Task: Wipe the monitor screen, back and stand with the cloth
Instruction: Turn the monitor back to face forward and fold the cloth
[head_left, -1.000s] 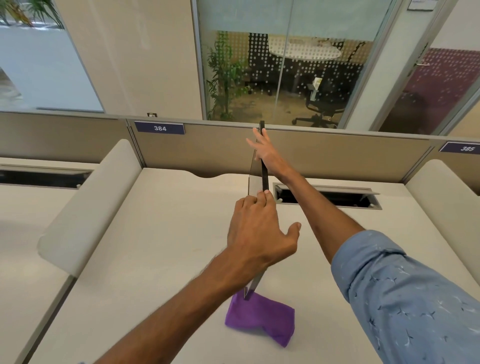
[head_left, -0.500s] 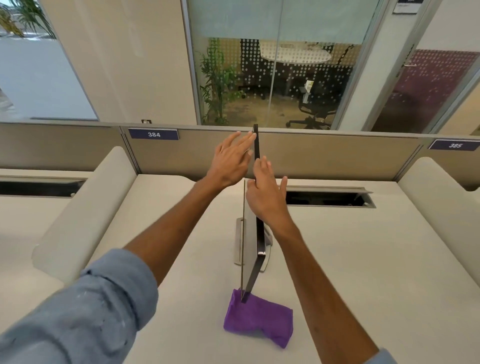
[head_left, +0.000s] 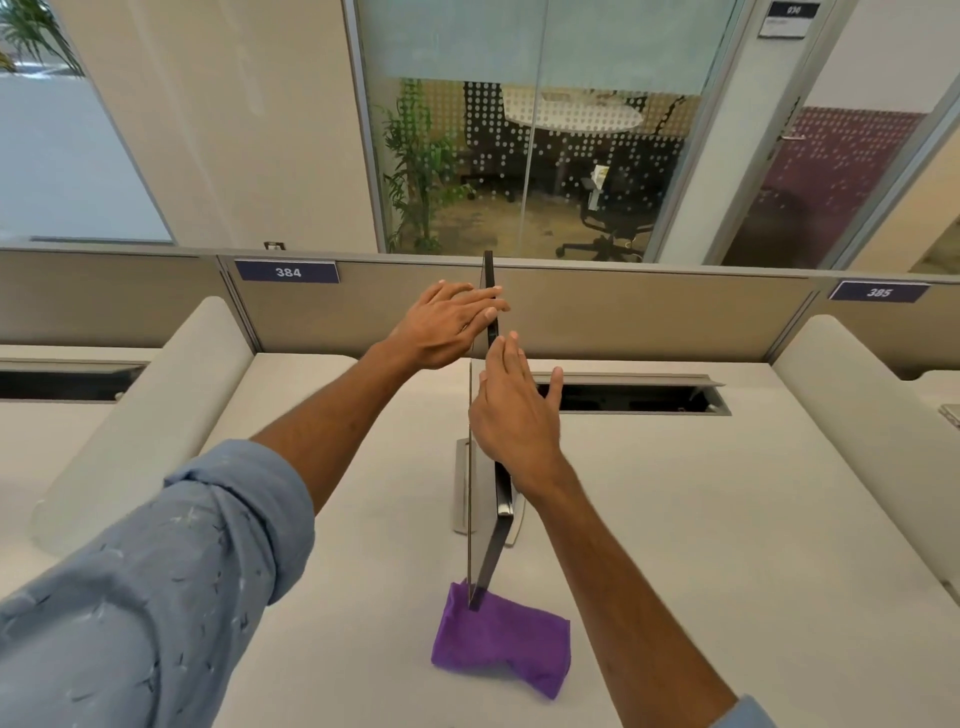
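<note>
Thin flat monitor (head_left: 488, 322), seen edge-on, dark glossy bezel, standing upright mid-tabletop on a pale rectangular stand (head_left: 460, 488). Soft purple cloth (head_left: 501, 636), crumpled and folded, lying on the tabletop (head_left: 675, 519) at the monitor's near end, untouched by either hand. Left hand (head_left: 447, 327) flat against the monitor's left face near the far top, fingers extended and spread, gripping nothing. Right hand (head_left: 511, 410) open along the right side, fingers straight, thumb splayed right. Rolled blue sleeve (head_left: 171, 566) on the left forearm. Matte off-white tabletop with a dark cable slot (head_left: 628, 397); beige partition (head_left: 649, 317) behind, labelled 384 and 385; glass-walled room beyond.
</note>
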